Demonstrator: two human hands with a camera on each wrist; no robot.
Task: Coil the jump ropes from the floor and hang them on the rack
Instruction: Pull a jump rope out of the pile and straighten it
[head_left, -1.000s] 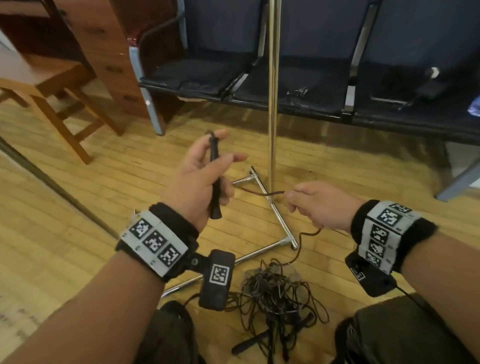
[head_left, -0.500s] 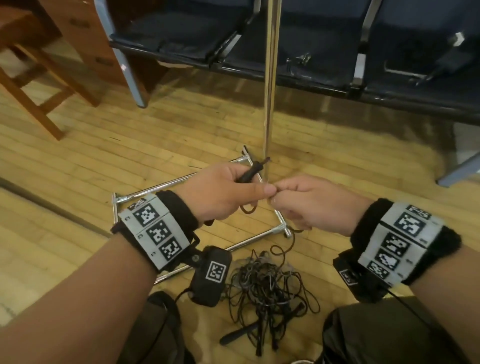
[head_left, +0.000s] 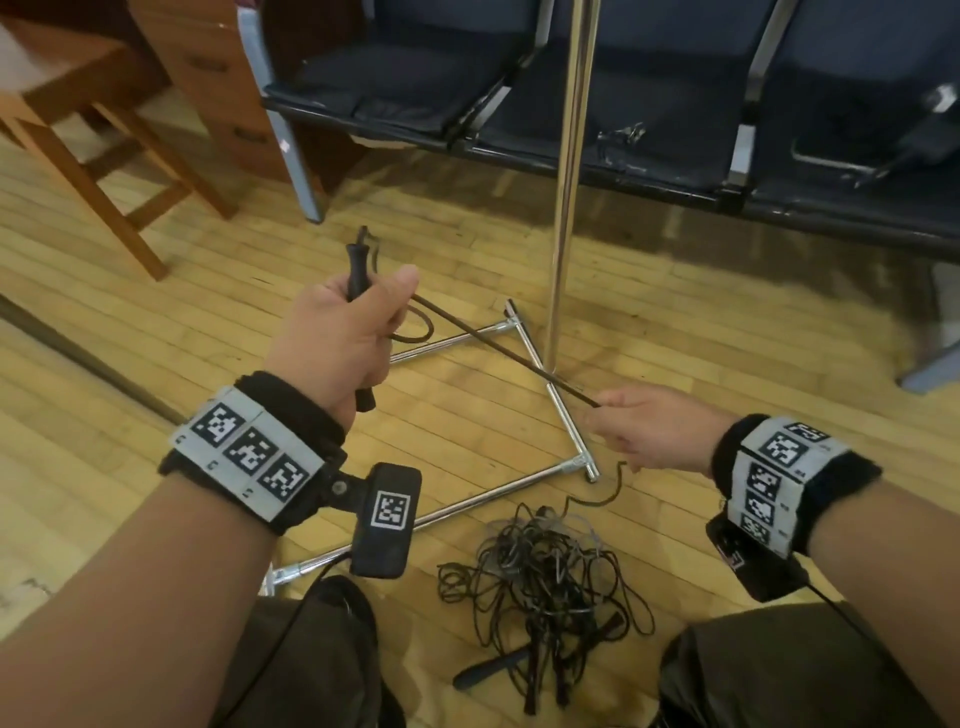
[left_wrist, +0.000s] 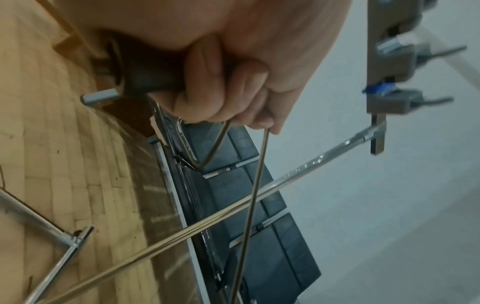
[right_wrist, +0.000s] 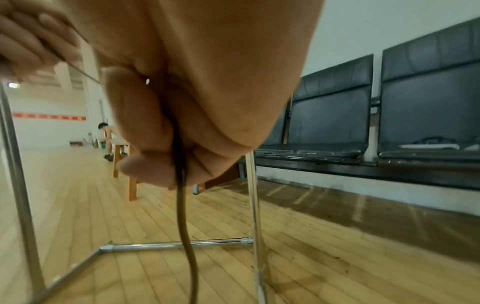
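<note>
Rack pole (head_left: 569, 156) cut off by the upper frame edge. Jump-rope handle (head_left: 357, 270) partly hidden within left hand (head_left: 337, 343).

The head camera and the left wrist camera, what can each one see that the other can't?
Only the head view shows the right hand pinching the thin dark rope, and the tangled pile of dark jump ropes on the wooden floor. Only the left wrist view shows the curled fingers from underneath, with a small rope loop hanging below. Both show the left hand gripping the black rope handle and the shiny metal rack pole.
</note>
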